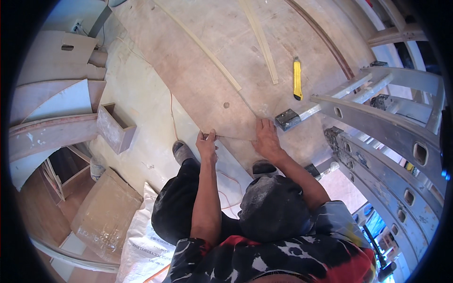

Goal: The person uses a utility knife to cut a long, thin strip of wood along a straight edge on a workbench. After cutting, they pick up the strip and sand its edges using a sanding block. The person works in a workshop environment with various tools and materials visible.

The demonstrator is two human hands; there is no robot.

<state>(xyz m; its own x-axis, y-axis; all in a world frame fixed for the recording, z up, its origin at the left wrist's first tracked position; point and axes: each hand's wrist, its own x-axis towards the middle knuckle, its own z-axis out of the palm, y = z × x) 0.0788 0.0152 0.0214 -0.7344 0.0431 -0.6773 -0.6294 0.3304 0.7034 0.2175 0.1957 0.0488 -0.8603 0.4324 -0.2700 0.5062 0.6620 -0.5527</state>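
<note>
A long, thin plywood board [198, 89] stretches away from me across the floor, its near end between my two hands. My left hand [207, 147] is closed on its near left corner, thumb and fingers pinched at the edge. At the near right corner, my right hand [269, 139] has its fingers over the board and its thumb by the end edge; the underside of this grip is hidden. A small dark knot [226, 105] shows on the board's face. Beyond my right hand lies a yellow utility knife [297, 79], apart from both hands.
Two pale wood strips [203, 47] [262, 45] lie ahead. An aluminium ladder [377, 115] with black feet crowds the right side, close to my right hand. To the left are an open wooden box [113, 129], cardboard [104, 212] and a white sack [146, 245]. An orange cord [171, 108] crosses the floor.
</note>
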